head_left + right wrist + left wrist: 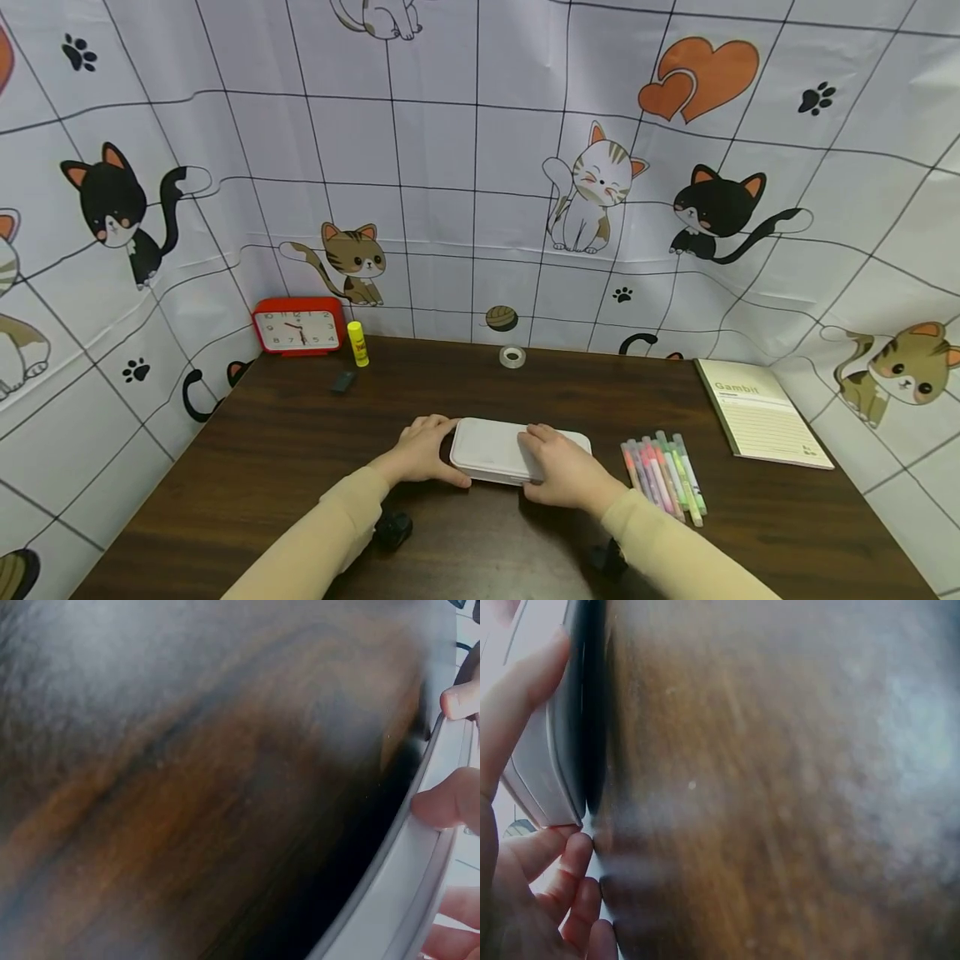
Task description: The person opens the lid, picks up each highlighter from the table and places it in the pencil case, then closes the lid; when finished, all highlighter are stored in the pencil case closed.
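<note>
White case (495,450) lies flat on the dark wood table (300,467), near the front edge, centre. Left hand (420,450) grips its left end — thumb along the front, fingers curled round the corner. Right hand (562,471) lies over the right part, fingers curled on the lid's edge. Markers (663,475) lie just right of the case; notebook (757,412) further right. Clock (298,327), glue stick (357,343) & tape roll (512,357) sit at the back.

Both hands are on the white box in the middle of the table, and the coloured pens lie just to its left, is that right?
Not quite. Both the left hand and the right hand do hold the white box, but the coloured pens lie to its right, as the head view shows.
</note>
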A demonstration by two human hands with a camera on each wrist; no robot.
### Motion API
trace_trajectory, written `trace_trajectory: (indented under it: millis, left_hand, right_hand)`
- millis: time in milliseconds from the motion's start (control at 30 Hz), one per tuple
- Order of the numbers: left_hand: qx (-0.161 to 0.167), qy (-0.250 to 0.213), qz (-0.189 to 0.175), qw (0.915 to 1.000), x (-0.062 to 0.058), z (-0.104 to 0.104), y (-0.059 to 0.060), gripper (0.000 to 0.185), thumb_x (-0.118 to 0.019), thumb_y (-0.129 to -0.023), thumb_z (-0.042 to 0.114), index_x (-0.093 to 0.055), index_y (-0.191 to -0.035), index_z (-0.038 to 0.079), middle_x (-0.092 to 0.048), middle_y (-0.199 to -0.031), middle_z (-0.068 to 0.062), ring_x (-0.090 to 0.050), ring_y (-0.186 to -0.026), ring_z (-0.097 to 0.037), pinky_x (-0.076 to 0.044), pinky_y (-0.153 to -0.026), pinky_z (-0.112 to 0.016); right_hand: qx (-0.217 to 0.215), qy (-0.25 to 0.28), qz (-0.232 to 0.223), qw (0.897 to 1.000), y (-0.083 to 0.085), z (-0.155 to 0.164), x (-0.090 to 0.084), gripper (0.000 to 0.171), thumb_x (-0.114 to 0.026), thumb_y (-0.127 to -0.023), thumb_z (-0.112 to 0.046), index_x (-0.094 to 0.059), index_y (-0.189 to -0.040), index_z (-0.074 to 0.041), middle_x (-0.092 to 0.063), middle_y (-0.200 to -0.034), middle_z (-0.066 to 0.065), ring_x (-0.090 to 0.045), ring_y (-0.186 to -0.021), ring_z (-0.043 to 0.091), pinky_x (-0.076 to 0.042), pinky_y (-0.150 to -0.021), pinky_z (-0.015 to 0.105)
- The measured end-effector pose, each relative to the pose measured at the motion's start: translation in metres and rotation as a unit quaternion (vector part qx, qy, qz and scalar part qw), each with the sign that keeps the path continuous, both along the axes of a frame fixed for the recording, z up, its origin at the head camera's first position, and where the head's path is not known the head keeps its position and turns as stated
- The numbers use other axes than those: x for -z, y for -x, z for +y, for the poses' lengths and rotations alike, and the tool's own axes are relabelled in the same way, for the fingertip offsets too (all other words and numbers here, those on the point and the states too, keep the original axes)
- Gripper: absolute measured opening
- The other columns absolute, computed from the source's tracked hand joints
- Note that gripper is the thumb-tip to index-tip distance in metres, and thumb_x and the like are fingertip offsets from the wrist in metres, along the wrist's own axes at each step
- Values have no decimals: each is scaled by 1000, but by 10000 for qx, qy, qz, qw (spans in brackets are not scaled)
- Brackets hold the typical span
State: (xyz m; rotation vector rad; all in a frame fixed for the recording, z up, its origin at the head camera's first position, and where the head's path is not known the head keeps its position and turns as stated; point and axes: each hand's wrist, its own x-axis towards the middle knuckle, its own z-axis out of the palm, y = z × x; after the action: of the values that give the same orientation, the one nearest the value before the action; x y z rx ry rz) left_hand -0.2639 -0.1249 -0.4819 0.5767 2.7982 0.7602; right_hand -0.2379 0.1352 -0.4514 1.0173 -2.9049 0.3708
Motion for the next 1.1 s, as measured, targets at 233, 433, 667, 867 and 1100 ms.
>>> trace_trajectory:
  millis: [233, 433, 667, 867, 1100]
  left_hand:
    - [-132, -32, -45, 9999, 0, 1, 1, 101, -83, -61, 55, -44, -142, 8, -45, -135, -15, -36, -126, -38, -28, -100, -57]
    - [-88, 118, 158, 9998, 2, 2, 3, 102, -85, -58, 54, -47, -139, 6, -48, -133, -13, -38, -124, -36, -29, -99, -55]
    - [-70, 181, 276, 9994, 4, 2, 4, 102, -86, -55, 55, -48, -137, 6, -49, -132, -13, -40, -122, -36, -32, -97, -54]
    - [-60, 196, 284, 9994, 3, 3, 2, 101, -85, -56, 55, -49, -136, 5, -49, -130, -13, -40, -122, -36, -31, -98, -54]
    - [-8, 286, 164, 9995, -3, 5, 4, 101, -86, -56, 53, -48, -136, 5, -50, -130, -13, -40, -122, -35, -32, -98, -53]
  right_hand:
    - [-260, -158, 617, 9976, -3, -1, -1, 58, -78, -68, -26, -60, -115, 4, -60, -117, 19, -58, -111, 33, -49, -91, 41]
    - [-834, -938, 2528, 9593, -17, -17, 3, 25, -76, -68, -22, -61, -79, -5, -55, -75, 2, -52, -66, 13, -48, -52, 23]
    - [-694, -1865, 4044, 8927, -30, -35, 7, 18, -50, -80, -3, -62, -66, -7, -47, -57, 0, -44, -52, 7, -39, -38, 18]
    - [-675, -2516, 4745, 8408, -32, -45, 16, 60, -13, -84, 15, -66, -67, -5, -55, -57, 3, -50, -49, 13, -45, -48, 25]
    - [-872, -2623, 4654, 8408, -28, -43, 15, 59, -13, -81, 10, -69, -70, -7, -58, -58, 2, -52, -50, 13, -49, -52, 27]
